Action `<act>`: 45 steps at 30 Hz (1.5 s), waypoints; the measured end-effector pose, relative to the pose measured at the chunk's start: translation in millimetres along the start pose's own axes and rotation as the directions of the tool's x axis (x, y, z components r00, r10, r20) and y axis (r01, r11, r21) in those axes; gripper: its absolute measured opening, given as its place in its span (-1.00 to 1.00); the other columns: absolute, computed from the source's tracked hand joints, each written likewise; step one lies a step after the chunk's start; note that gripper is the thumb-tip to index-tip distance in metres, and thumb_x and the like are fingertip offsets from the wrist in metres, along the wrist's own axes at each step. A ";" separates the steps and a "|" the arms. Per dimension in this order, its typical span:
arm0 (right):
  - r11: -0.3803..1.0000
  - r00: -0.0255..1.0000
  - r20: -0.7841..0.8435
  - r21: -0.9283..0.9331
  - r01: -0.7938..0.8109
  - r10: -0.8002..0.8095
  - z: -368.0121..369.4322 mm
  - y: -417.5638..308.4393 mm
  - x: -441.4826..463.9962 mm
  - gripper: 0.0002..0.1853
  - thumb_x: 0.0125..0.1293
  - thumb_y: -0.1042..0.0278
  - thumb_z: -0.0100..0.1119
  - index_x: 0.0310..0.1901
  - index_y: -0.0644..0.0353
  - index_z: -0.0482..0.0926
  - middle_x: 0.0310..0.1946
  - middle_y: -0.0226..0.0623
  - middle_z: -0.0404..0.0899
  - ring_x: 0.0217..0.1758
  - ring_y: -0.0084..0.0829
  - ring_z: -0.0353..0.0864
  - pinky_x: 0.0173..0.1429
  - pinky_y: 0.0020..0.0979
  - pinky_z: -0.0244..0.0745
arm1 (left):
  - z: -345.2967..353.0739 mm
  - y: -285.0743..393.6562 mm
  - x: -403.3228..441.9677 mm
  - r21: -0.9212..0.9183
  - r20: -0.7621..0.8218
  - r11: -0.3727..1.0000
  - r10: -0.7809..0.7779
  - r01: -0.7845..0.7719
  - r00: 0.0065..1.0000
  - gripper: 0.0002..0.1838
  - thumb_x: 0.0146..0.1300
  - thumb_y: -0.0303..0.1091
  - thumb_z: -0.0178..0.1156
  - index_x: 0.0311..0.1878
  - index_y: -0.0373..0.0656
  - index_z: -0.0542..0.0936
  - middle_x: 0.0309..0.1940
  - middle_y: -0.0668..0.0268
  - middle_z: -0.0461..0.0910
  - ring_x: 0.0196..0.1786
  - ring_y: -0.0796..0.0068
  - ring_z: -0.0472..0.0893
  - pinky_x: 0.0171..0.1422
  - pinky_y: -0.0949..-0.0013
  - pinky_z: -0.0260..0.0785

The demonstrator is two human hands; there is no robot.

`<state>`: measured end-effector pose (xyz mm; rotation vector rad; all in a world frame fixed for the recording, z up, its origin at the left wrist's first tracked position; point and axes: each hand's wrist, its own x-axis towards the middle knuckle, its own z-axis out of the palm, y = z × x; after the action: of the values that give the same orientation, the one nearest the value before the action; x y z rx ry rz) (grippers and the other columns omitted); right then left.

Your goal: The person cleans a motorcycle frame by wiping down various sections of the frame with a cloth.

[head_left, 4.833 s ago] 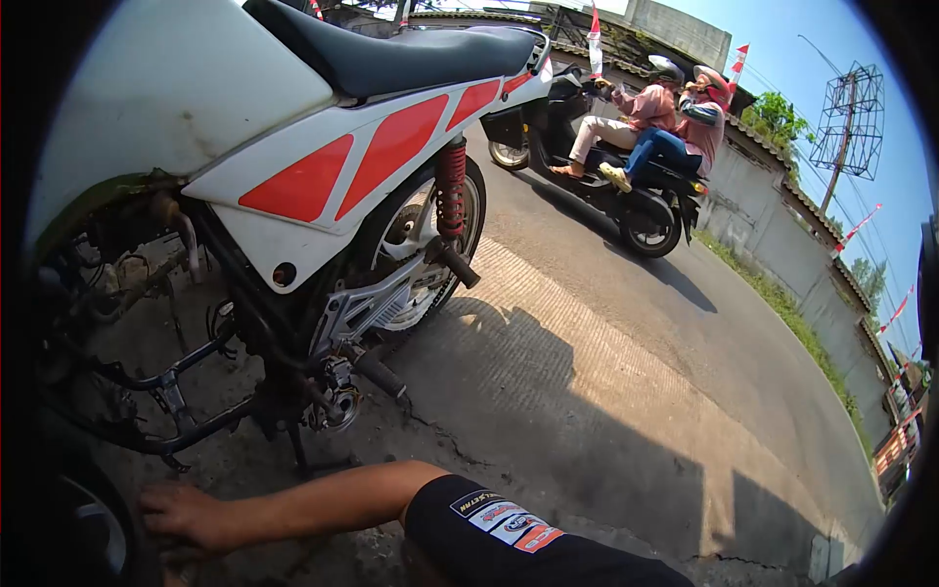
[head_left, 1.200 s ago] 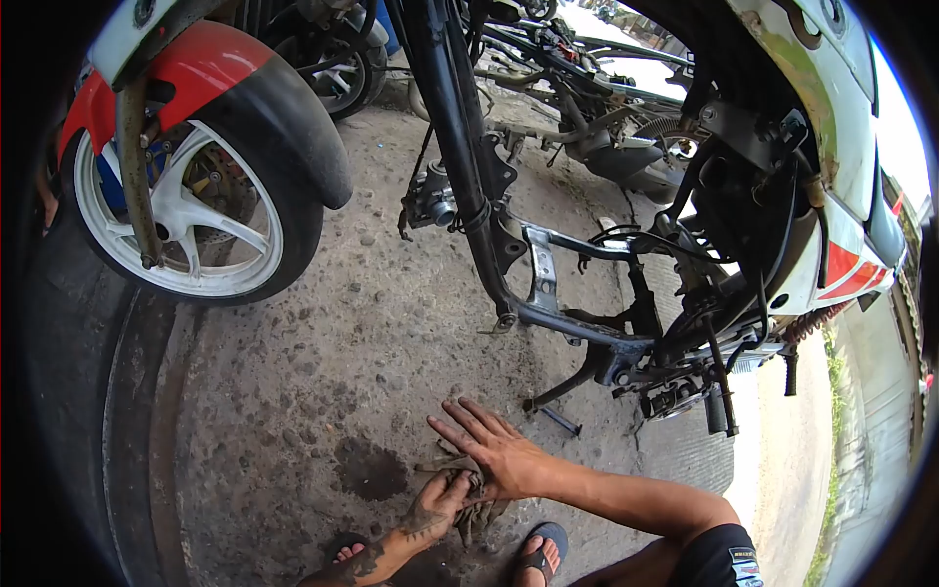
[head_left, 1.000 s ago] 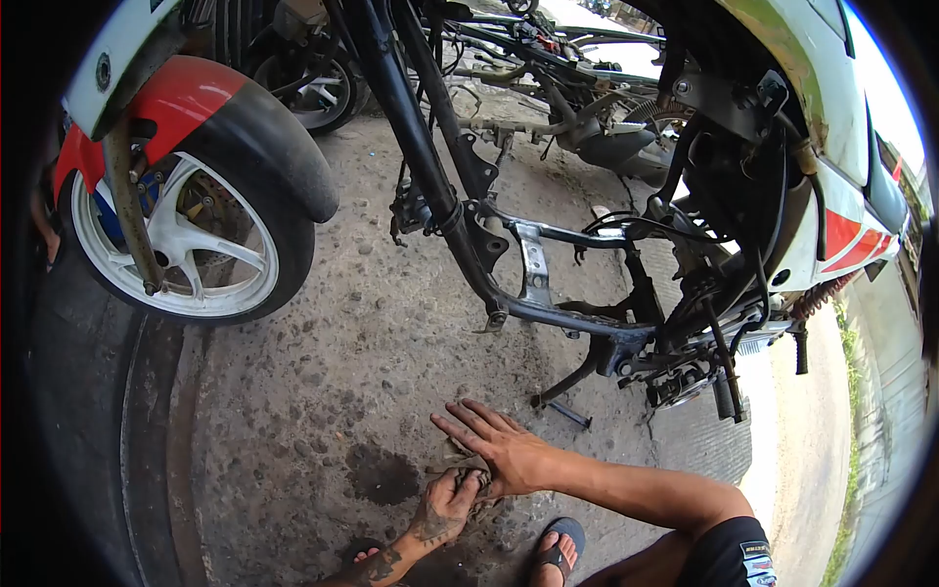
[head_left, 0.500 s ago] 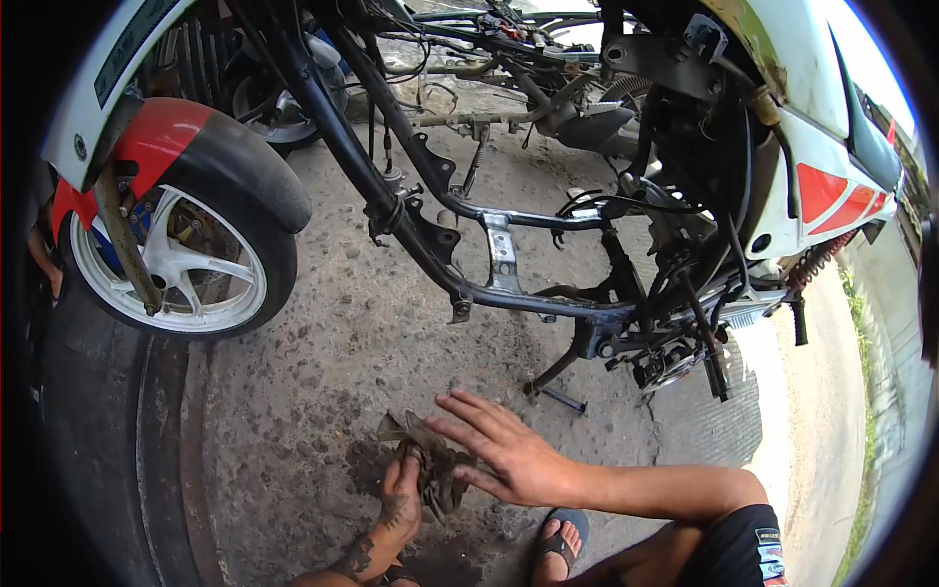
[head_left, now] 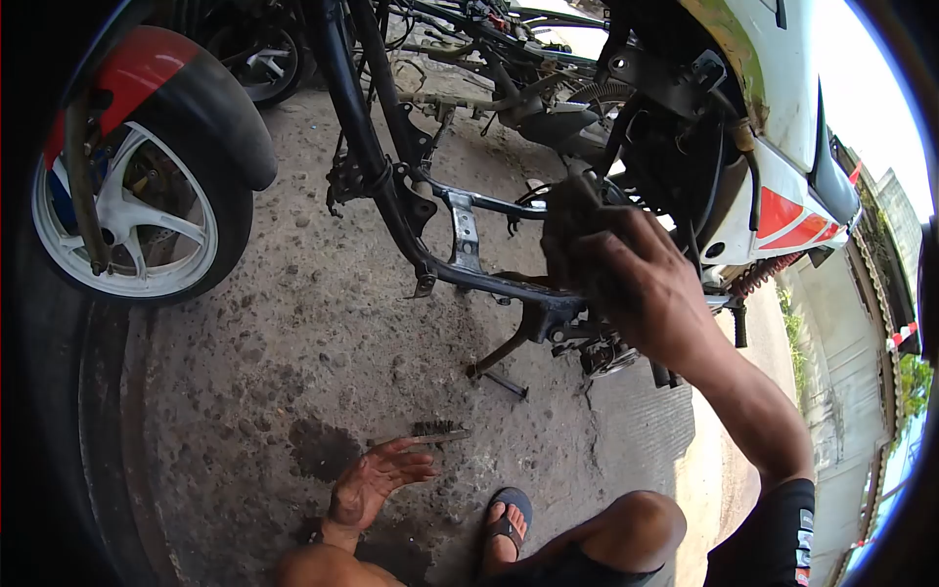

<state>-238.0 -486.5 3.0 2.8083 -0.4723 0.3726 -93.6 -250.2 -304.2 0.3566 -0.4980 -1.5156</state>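
Note:
My right hand is raised in front of the motorcycle frame, its fingers closed on a dark, crumpled rag. The rag and hand cover part of the engine area behind them. Low and to the left, my left hand is held palm up with its fingers apart and nothing in it. Just beyond those fingertips a brush with dark bristles lies on the rough concrete. The bare black frame tubes run down from the upper left, with a shiny metal cross plate between them.
At the left stands the front wheel with white spokes under a red and black fender. White and red body panels are on the right. The centre stand reaches down to the concrete. Another stripped motorcycle stands behind.
My right hand has risen up and right to the motorcycle, now carrying the rag. My left hand has let go of the rag and opened. The view has shifted, and the brush now shows.

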 end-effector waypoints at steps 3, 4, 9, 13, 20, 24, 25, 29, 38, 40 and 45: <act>0.982 0.973 -0.203 -0.126 -0.137 0.110 -7.3 30.9 28.9 -0.78 0.17 0.39 0.22 -0.12 0.03 0.56 -0.20 -0.23 0.49 -0.09 -0.14 0.56 -0.09 -0.19 0.51 | -11.7 -7.0 -11.2 -0.041 -0.023 0.999 0.025 -0.026 0.999 -0.37 0.42 0.08 -0.16 0.33 -0.25 0.29 0.14 -0.11 0.47 0.19 -0.04 0.49 0.36 -0.07 0.21; 0.979 0.961 -0.208 -0.054 -0.197 0.182 -5.8 33.2 34.0 -0.77 0.19 0.36 0.21 -0.10 0.01 0.56 -0.23 -0.22 0.51 -0.16 -0.14 0.59 -0.13 -0.19 0.53 | -14.8 -7.2 -13.7 -0.041 -0.026 0.998 0.037 -0.038 0.999 -0.38 0.42 0.07 -0.15 0.31 -0.26 0.31 0.10 -0.09 0.50 0.16 -0.03 0.52 0.34 -0.06 0.24; 0.980 0.973 0.124 -0.060 -0.189 0.195 47.4 35.9 39.5 -0.81 0.18 0.27 0.21 -0.15 -0.05 0.62 -0.23 -0.18 0.55 -0.24 -0.11 0.65 -0.17 -0.14 0.57 | -32.3 -5.8 -31.3 -0.092 -0.168 0.990 0.093 -0.110 0.981 -0.42 0.42 0.03 -0.15 0.24 -0.29 0.37 0.00 -0.03 0.56 0.07 0.02 0.56 0.25 -0.04 0.33; 0.906 0.841 0.412 -0.378 -0.191 0.350 110.3 81.9 59.5 -0.81 0.11 0.47 0.10 -0.23 0.14 0.62 -0.23 -0.09 0.56 -0.18 -0.09 0.64 -0.15 -0.15 0.56 | -44.5 -4.1 -41.8 -0.116 -0.249 0.975 0.158 -0.191 0.956 -0.47 0.42 -0.01 -0.12 0.18 -0.27 0.44 -0.03 0.02 0.57 0.03 0.05 0.57 0.21 -0.03 0.36; 0.821 0.900 0.005 -0.412 -0.395 0.435 204.1 140.3 56.5 -0.82 0.21 0.53 0.01 -0.19 0.34 0.55 -0.21 0.03 0.58 -0.10 -0.07 0.63 -0.09 -0.20 0.60 | -55.3 -4.1 -58.7 -0.194 -0.479 0.933 0.179 -0.302 0.859 -0.52 0.41 -0.02 -0.10 0.10 -0.25 0.48 -0.10 0.04 0.59 -0.02 0.08 0.56 0.15 -0.01 0.37; 0.799 0.864 -0.041 -0.361 -0.481 0.501 231.3 151.9 70.4 -0.80 0.20 0.52 0.03 -0.16 0.32 0.56 -0.23 -0.04 0.61 -0.16 -0.12 0.67 -0.15 -0.24 0.63 | -50.7 9.8 -56.1 -0.148 -0.575 0.952 0.137 -0.267 0.807 -0.53 0.40 -0.03 -0.07 0.07 -0.29 0.48 -0.23 0.05 0.58 -0.10 0.09 0.56 0.12 0.03 0.37; 0.787 0.866 -0.059 -0.390 -0.478 0.497 240.1 153.1 70.4 -0.84 0.19 0.52 0.04 -0.22 0.31 0.58 -0.26 -0.03 0.62 -0.18 -0.12 0.68 -0.17 -0.23 0.63 | -51.5 10.0 -52.7 -0.139 -0.577 0.955 0.136 -0.261 0.805 -0.53 0.40 -0.03 -0.07 0.07 -0.29 0.48 -0.23 0.05 0.58 -0.10 0.09 0.56 0.12 0.03 0.37; 0.780 0.820 -0.011 -0.300 -0.549 0.573 240.7 143.5 85.2 -0.85 0.15 0.55 0.05 -0.44 0.29 0.63 -0.38 0.02 0.63 -0.29 -0.10 0.70 -0.23 -0.20 0.62 | -62.3 11.0 -41.2 -0.144 -0.522 0.953 0.155 -0.266 0.839 -0.53 0.39 -0.04 -0.04 0.09 -0.28 0.48 -0.20 0.07 0.58 -0.08 0.10 0.55 0.15 0.04 0.35; 0.810 0.904 -0.070 0.478 -0.341 0.422 282.2 153.8 100.5 -0.84 0.18 0.48 0.06 -0.22 0.31 0.51 -0.33 0.07 0.54 -0.27 0.03 0.56 -0.21 -0.12 0.48 | -54.4 -13.9 29.3 -0.127 -0.098 0.986 0.094 -0.106 0.991 -0.58 0.45 0.03 -0.11 0.10 -0.08 0.47 -0.17 0.36 0.56 -0.10 0.50 0.55 0.06 0.37 0.36; 0.781 0.905 -0.016 0.511 -0.357 0.425 263.9 139.0 107.8 -0.81 0.19 0.46 0.07 -0.16 0.32 0.50 -0.28 0.07 0.53 -0.22 0.00 0.56 -0.16 -0.15 0.47 | -52.5 -23.8 41.5 -0.069 -0.091 0.992 0.102 -0.108 0.991 -0.58 0.45 0.04 -0.11 0.10 -0.08 0.47 -0.18 0.36 0.56 -0.11 0.51 0.55 0.05 0.37 0.36; 0.721 0.898 0.028 0.586 -0.370 0.439 255.3 135.2 113.3 -0.71 0.23 0.42 0.10 -0.03 0.35 0.46 -0.14 0.08 0.52 -0.10 -0.07 0.56 -0.04 -0.22 0.47 | -44.7 -24.8 32.9 -0.024 -0.155 0.991 0.125 -0.130 0.980 -0.57 0.45 0.04 -0.11 0.10 -0.08 0.47 -0.20 0.36 0.55 -0.14 0.51 0.54 0.02 0.38 0.37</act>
<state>-129.4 -718.7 -171.9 3.2082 -1.1329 0.9046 -92.0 -287.6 -352.2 0.4041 -0.3660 -1.3589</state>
